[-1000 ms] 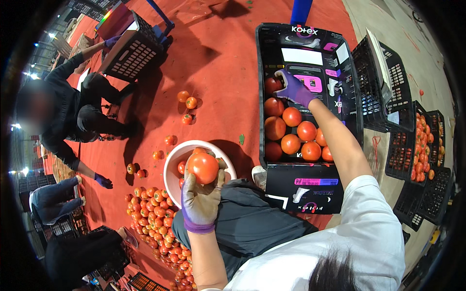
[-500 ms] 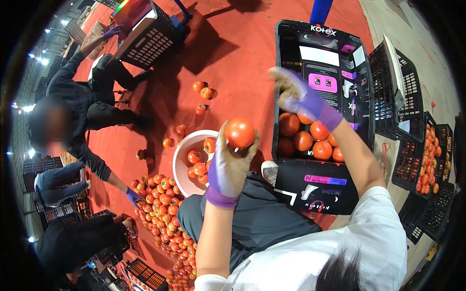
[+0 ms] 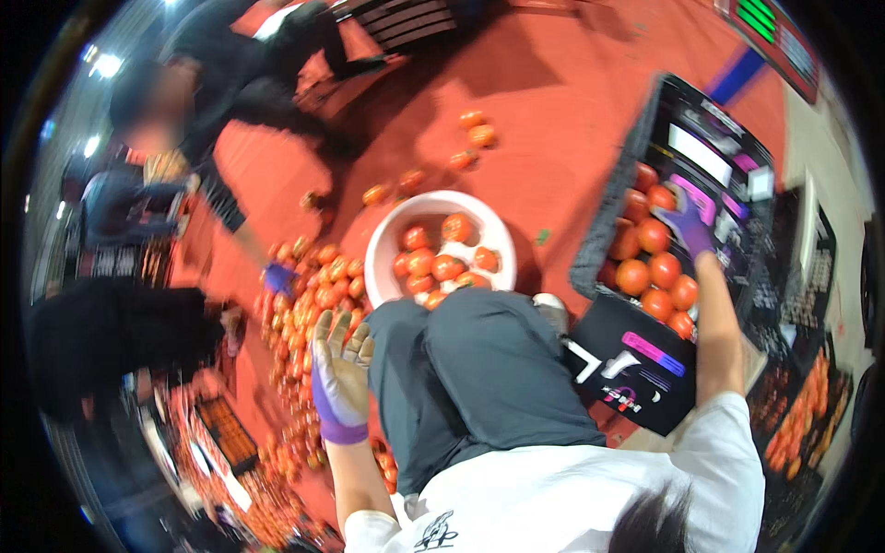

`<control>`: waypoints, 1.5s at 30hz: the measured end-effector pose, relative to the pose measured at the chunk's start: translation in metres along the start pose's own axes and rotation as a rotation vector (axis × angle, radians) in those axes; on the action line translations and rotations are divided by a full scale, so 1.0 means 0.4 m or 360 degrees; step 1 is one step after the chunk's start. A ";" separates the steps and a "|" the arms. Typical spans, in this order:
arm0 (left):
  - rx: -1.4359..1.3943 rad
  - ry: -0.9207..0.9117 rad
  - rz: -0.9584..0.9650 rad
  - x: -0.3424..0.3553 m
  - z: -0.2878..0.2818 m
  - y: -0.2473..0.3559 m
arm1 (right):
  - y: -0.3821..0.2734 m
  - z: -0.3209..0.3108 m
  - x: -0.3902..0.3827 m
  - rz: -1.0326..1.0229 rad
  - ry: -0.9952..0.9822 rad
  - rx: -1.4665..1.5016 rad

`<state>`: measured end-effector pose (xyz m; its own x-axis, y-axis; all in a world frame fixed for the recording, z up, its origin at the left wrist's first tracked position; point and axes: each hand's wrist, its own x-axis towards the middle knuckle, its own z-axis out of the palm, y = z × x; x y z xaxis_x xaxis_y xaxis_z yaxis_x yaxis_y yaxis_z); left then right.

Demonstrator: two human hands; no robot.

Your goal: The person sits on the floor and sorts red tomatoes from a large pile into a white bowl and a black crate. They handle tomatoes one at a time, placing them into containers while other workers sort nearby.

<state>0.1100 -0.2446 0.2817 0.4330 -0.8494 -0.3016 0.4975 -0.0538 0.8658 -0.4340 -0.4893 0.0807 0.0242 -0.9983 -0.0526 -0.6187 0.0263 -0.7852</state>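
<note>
My left hand (image 3: pixel 341 378), in a white and purple glove, is palm up with its fingers stretched apart and nothing in it. Just beyond it spreads a big heap of red tomatoes (image 3: pixel 327 293) on the floor. At the right, my gloved right hand (image 3: pixel 690 221) reaches into a black crate (image 3: pixel 599 217) with a printed cardboard lining. Its fingers are against a tomato (image 3: pixel 661 196) at the upper side of the layer there, curled round it as far as I can see. Several more tomatoes (image 3: pixel 654 235) fill the crate's near half.
A pale pink tub (image 3: pixel 375 263) holding several tomatoes stands in front of my knees. Loose tomatoes (image 3: pixel 481 136) lie on the red floor beyond. Another person's gloved hand (image 3: pixel 278 278) touches the heap's far side. More black crates (image 3: pixel 811 267) stand at the far right.
The tomato in my left hand is gone from it, and that hand has dropped to the left, beside the heap. My right hand has moved down into the crate. The view has turned.
</note>
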 end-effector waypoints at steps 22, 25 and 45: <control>0.1543 0.2104 -0.0173 -0.419 -1.308 -0.599 | -0.727 0.303 -0.142 -0.0995 -0.0109 -0.0395; 0.1480 0.2242 -0.0354 -0.306 -1.341 -0.562 | -0.906 0.441 -0.325 -0.1244 -0.0253 -0.0371; -0.0570 0.0937 0.0080 -0.382 -1.226 -0.330 | -1.159 1.309 -1.037 0.0977 -0.2533 0.0612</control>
<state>0.3469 0.1496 0.0178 0.7477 -0.4141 -0.5190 0.6400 0.2412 0.7296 0.2538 -0.0606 0.1433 0.7040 0.1736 -0.6887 -0.6330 0.5931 -0.4976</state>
